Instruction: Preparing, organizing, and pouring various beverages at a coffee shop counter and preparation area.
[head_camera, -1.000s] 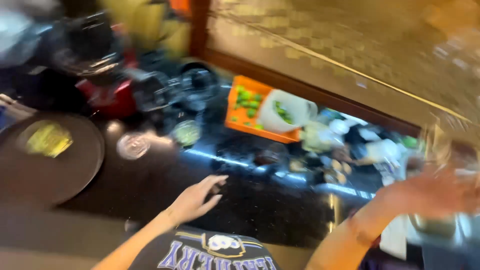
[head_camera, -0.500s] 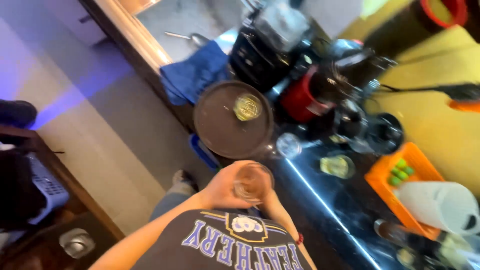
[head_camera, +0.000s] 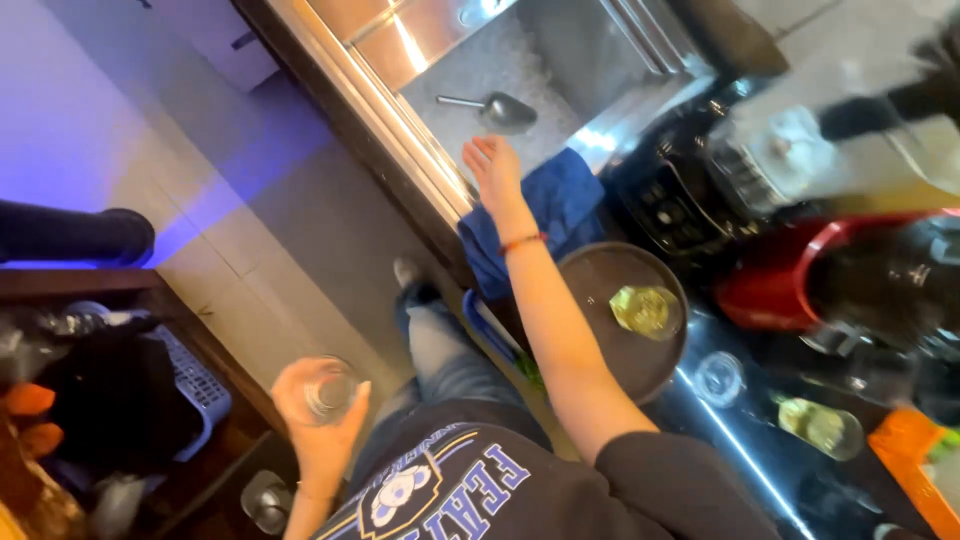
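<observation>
The right hand (head_camera: 492, 163) is open, fingers spread and holding nothing. It hangs over the near rim of the ice bin (head_camera: 560, 60), at the end of an arm stretched out from the shoulder with a thin red band at the wrist. Just beyond its fingertips a metal scoop (head_camera: 502, 110) lies on the ice, bowl toward the hand and handle pointing away toward the bin's far wall; hand and scoop are near each other but not touching. The left hand (head_camera: 318, 405) is held low beside the body, away from the counter (head_camera: 745, 450), and is closed around a clear glass (head_camera: 328, 388) held roughly upright; whether anything is in it cannot be told. Judged from this, the work in hand is a reach for the scoop with the glass held ready. Taking the scoop would call for the hand to go further over the bin and close on the handle, which lies on the far side of the bowl. Under the right forearm a blue cloth (head_camera: 565, 200) drapes over the counter's edge. Beside it sits a round dark tray (head_camera: 600, 275) carrying a small glass of yellowish drink (head_camera: 645, 310), with a black appliance (head_camera: 690, 205) and a red container (head_camera: 765, 290) further along.
</observation>
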